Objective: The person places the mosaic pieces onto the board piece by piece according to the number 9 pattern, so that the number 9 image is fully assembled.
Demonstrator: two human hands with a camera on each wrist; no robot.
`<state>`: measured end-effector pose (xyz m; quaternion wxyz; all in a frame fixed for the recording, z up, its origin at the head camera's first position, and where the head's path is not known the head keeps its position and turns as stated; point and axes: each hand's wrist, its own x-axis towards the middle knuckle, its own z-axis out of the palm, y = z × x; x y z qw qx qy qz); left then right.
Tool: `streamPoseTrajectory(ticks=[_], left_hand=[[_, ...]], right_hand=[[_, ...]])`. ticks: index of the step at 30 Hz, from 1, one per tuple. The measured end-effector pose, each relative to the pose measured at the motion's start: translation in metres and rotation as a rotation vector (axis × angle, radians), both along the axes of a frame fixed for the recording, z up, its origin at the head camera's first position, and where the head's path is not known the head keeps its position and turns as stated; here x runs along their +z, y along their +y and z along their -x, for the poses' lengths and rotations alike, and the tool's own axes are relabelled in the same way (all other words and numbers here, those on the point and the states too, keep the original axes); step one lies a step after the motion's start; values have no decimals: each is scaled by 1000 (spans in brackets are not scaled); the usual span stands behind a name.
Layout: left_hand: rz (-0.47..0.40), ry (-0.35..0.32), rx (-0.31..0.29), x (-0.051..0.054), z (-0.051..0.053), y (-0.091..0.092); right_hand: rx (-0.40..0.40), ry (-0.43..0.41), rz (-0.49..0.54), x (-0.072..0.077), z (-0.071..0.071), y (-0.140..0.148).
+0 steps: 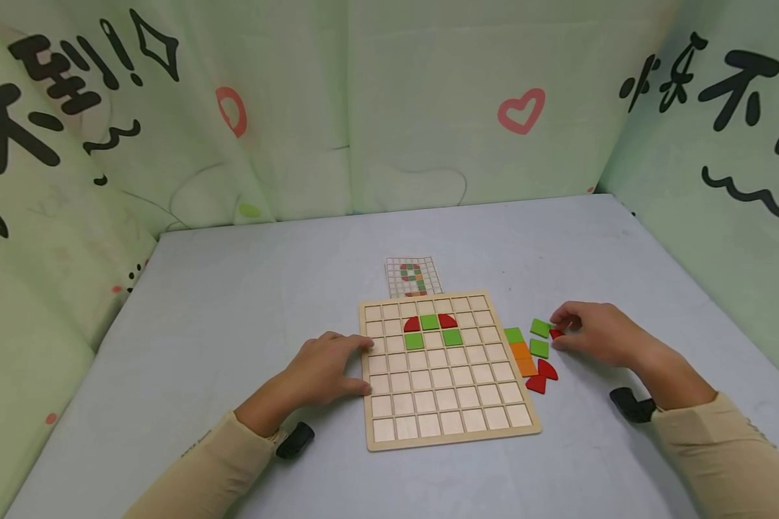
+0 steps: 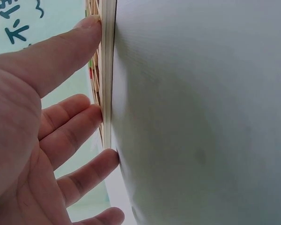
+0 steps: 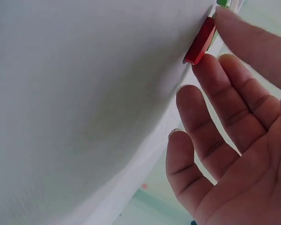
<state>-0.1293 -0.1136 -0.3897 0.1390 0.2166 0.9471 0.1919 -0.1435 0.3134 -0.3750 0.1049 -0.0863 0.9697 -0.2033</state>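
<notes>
Between the thumb and fingertips of the right hand (image 1: 596, 334), a red quarter-circle tile (image 3: 200, 42) is pinched.
Just left of those fingertips, two loose green squares (image 1: 539, 349) are laid on the table (image 1: 266, 288). By the left hand (image 1: 322, 366), its fingers spread, the left rim of the wooden grid board (image 1: 441, 380) is touched; rightward of these fingers, five red and green tiles (image 1: 430, 322) are seated in its far cells.

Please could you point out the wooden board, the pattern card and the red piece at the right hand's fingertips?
Wooden board (image 1: 441, 378): head view, bare square near its middle.
Pattern card (image 1: 414, 276): head view, its printed face.
Red piece (image 3: 201, 42): right wrist view, middle of its visible surface.
</notes>
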Motion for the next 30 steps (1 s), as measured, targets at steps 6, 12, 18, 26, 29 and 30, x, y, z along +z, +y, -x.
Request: streamPoseTrajectory(ticks=[6, 12, 18, 26, 29, 30], left_hand=[[1, 2, -2, 0, 0, 0], [2, 2, -1, 0, 1, 0], [-6, 0, -1, 0, 0, 0], [-10, -5, 5, 0, 0, 0], [-9, -4, 5, 0, 0, 0], [-9, -4, 4, 0, 0, 0]], right_hand=[[3, -12, 8, 0, 1, -2], [-12, -6, -2, 0, 2, 0], [-10, -6, -2, -1, 3, 0], [-12, 0, 16, 0, 3, -3], [-12, 3, 15, 0, 3, -3], [-13, 3, 13, 0, 4, -3]])
